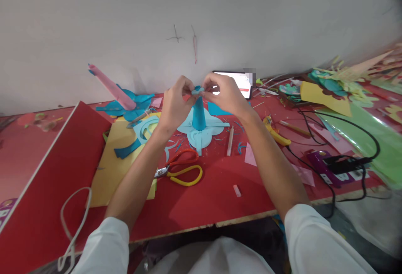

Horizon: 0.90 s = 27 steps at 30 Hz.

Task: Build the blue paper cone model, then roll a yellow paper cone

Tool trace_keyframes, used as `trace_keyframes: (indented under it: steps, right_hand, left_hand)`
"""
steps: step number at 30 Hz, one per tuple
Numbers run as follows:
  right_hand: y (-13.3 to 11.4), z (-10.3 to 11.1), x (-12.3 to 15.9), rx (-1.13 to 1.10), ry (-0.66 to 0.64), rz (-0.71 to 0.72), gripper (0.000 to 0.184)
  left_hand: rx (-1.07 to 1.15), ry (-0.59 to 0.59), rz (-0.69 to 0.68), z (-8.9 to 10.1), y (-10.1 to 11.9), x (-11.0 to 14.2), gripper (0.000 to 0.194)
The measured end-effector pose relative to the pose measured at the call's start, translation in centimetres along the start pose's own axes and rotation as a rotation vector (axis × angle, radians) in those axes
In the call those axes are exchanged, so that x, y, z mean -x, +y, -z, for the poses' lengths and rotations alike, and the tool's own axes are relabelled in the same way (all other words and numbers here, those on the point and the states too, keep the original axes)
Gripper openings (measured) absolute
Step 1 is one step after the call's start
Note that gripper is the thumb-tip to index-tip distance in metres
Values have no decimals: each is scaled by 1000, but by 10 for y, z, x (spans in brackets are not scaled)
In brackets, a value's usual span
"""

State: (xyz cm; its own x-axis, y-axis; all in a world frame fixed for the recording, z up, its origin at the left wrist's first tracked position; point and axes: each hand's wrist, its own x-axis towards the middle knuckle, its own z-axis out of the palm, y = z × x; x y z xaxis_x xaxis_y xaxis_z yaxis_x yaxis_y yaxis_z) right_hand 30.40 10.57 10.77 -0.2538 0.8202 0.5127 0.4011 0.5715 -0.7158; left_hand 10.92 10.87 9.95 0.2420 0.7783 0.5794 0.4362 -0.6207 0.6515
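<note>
A blue paper cone (198,115) stands upright on a pale-blue petal-shaped paper base (204,139). At the cone's tip sits a small pale-blue paper piece (197,91). My left hand (179,100) pinches that piece from the left. From the right, the fingers of my right hand (221,89) close on its other edge. Scissors (180,169) with red and yellow handles lie nearer to me. To the left, a pink paper cone (113,87) with a blue tip rises from blue paper petals (144,102).
A lit tablet (240,83) leans by the wall behind my right hand. A yellow glue gun (276,133), black cables and a purple power strip (333,169) lie right. Yellow sheets (106,169) and a red divider (59,173) are left. Paper scraps litter the red table.
</note>
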Motion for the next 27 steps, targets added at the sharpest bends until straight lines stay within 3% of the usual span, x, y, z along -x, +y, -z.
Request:
trace_keyframes:
  steps: [27]
  right_hand:
    - [0, -1, 0, 34, 5, 0, 26]
  left_hand:
    - [-19, 3, -31, -3, 4, 0, 22]
